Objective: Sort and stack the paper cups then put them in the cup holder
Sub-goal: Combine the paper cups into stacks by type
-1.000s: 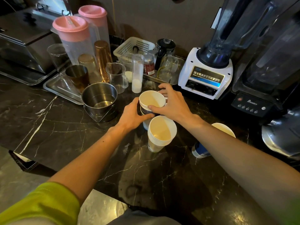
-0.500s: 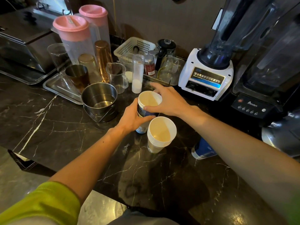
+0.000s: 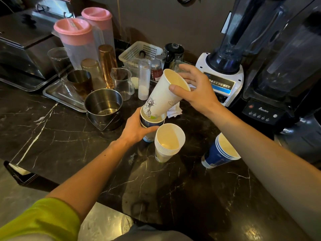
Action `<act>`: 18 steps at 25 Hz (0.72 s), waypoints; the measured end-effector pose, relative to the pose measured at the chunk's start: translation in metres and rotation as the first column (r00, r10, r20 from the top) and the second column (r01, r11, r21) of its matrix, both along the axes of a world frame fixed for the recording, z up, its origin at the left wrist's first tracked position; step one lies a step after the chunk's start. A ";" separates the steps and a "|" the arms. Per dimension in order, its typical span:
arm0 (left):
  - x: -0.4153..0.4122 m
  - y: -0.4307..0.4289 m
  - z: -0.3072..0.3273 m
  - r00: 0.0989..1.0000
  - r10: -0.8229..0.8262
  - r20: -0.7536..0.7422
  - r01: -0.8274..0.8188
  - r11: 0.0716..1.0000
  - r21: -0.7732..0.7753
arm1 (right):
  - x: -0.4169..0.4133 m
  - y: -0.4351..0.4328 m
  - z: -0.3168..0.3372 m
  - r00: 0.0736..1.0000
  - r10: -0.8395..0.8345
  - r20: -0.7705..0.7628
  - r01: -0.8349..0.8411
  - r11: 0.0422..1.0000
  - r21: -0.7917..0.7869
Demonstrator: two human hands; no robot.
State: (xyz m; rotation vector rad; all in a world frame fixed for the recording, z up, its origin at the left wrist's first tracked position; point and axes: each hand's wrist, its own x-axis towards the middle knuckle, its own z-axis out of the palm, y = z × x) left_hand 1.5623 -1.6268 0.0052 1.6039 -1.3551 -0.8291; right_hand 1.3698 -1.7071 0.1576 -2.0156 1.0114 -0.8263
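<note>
My right hand (image 3: 196,89) grips the rim of a tall white paper cup (image 3: 161,98) with line drawings, tilted, its base just inside the mouth of a dark blue cup. My left hand (image 3: 135,131) wraps around that blue cup stack (image 3: 151,123) standing on the black marble counter (image 3: 69,136). A stack of several white cups (image 3: 168,141) stands just to the right of my left hand. Another stack of blue cups (image 3: 218,152) leans by my right forearm. No cup holder is visible.
A steel pot (image 3: 104,106) sits left of my hands, beside a tray (image 3: 59,94) of glasses and metal cups. Pink-lidded jugs (image 3: 76,40), a white basket (image 3: 139,51) and small jars stand behind. A white-based blender (image 3: 224,75) and a black blender (image 3: 264,112) are at right.
My right hand has lifted the white cup up and tilted it out of the blue cup, which my left hand still holds on the counter. The blue stack at right is now uncovered.
</note>
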 end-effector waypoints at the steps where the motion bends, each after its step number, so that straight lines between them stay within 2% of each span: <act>1: -0.001 0.001 0.001 1.000 -0.005 -0.006 0.005 1.000 0.001 | -0.006 0.006 0.003 1.000 -0.007 0.018 0.007 1.000 -0.005; 6: 0.005 0.005 -0.001 0.999 -0.020 -0.043 0.021 1.000 0.022 | -0.029 0.035 0.017 0.992 -0.036 0.118 0.036 0.999 0.003; 10: 0.003 0.018 -0.007 0.997 0.048 -0.062 -0.044 0.997 0.063 | -0.048 0.048 0.012 0.991 -0.018 0.136 0.017 1.000 0.006; 14: -0.015 0.067 -0.011 0.982 0.179 -0.068 -0.185 0.977 -0.109 | -0.063 0.054 -0.005 0.995 0.014 0.101 -0.015 1.000 0.011; 16: -0.035 0.089 -0.014 0.986 0.155 -0.061 -0.163 0.973 -0.165 | -0.067 0.055 -0.014 0.997 0.036 0.064 -0.037 0.999 0.006; 18: -0.055 0.099 -0.018 0.991 0.094 -0.098 -0.106 0.987 -0.118 | -0.068 0.057 -0.021 0.998 0.056 0.004 -0.056 0.998 -0.007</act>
